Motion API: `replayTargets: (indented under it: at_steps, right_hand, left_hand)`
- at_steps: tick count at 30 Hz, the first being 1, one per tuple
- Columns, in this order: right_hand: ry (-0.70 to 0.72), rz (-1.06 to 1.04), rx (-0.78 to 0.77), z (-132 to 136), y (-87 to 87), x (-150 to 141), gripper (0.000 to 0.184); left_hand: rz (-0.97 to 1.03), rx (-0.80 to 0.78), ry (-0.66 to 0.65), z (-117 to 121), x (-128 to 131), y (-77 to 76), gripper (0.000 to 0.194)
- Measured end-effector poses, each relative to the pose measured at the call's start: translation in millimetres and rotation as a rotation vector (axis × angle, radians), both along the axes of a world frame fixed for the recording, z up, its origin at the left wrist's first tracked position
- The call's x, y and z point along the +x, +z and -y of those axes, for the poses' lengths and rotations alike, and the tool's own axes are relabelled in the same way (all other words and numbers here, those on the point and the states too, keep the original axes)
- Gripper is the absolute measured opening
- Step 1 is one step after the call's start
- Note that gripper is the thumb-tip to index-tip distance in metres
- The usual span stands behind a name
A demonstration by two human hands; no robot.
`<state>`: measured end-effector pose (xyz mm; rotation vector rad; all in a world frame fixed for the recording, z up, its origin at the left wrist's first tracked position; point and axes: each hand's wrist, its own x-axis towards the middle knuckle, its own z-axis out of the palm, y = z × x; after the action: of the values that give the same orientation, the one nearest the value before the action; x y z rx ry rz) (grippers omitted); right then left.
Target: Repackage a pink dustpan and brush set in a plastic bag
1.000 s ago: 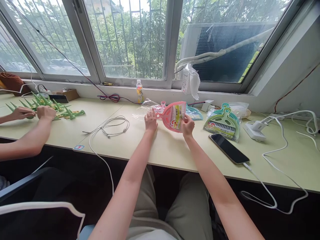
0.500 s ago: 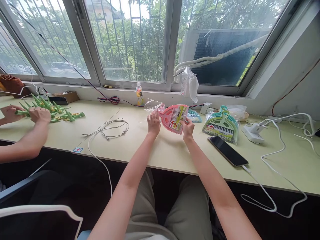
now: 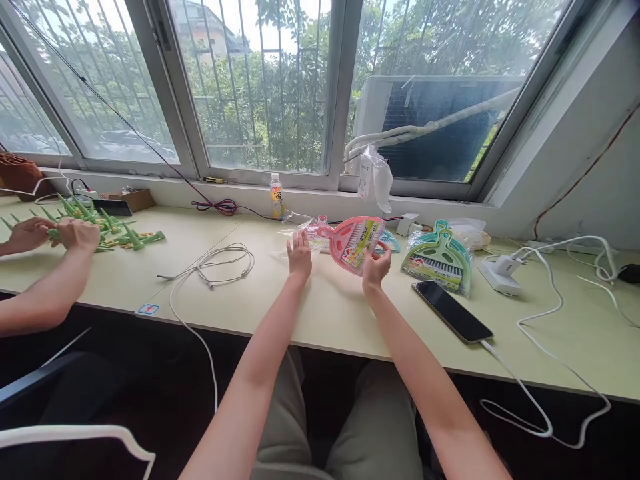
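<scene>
A pink dustpan-and-brush set (image 3: 345, 247) with a green-and-white label is tilted above the table, its handle toward the left. My right hand (image 3: 376, 267) grips it at the lower right edge, thumb over the label side. Beside the handle, my left hand (image 3: 299, 257) rests with fingers stretched out over a clear plastic bag (image 3: 284, 248). That hand is apart from the pink handle. Behind the pink set lies a blue set (image 3: 390, 241), partly hidden. A bagged green dustpan-and-brush set (image 3: 437, 260) lies to the right.
A phone (image 3: 453, 312) on a white cable lies near the front edge, by a white power adapter (image 3: 500, 277). A coiled cable (image 3: 225, 263) lies leftward. A bottle (image 3: 277, 197) stands by the window. At far left, another person's hands (image 3: 75, 235) handle green pieces (image 3: 133, 237).
My left hand has come off the handle and moved slightly left and down onto the plastic. The pink set has tilted slightly, and more of its handle shows. The view has shifted a little.
</scene>
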<state>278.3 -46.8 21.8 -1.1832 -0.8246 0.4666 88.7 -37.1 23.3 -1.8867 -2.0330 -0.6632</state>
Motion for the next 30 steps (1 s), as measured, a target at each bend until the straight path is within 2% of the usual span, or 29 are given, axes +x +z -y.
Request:
replayTargets:
  at_steps: [5,15,18,24,28,30]
  right_hand:
    - [-0.039,0.05,0.015,4,5.5,1,0.042]
    - [0.017,0.262,0.066,25,15.8,-12,0.043]
    - [0.033,0.255,0.06,25,16.9,-12,0.044]
    - [0.125,0.091,-0.065,15,11.3,-9,0.048]
    - [0.272,-0.214,-0.076,10,8.2,-10,0.052]
    - [0.333,-0.388,-0.051,8,9.0,-10,0.051]
  left_hand:
    - [-0.031,0.006,-0.049,3,5,0.6,0.074]
    - [-0.063,-0.011,-0.116,6,11,2.4,0.065]
    - [-0.04,0.012,-0.131,7,12,4.4,0.063]
    - [0.09,0.126,-0.282,8,21,3.8,0.054]
    - [0.218,0.213,-0.453,15,35,3.4,0.052]
    - [0.375,0.313,-0.424,21,41,7.9,0.057]
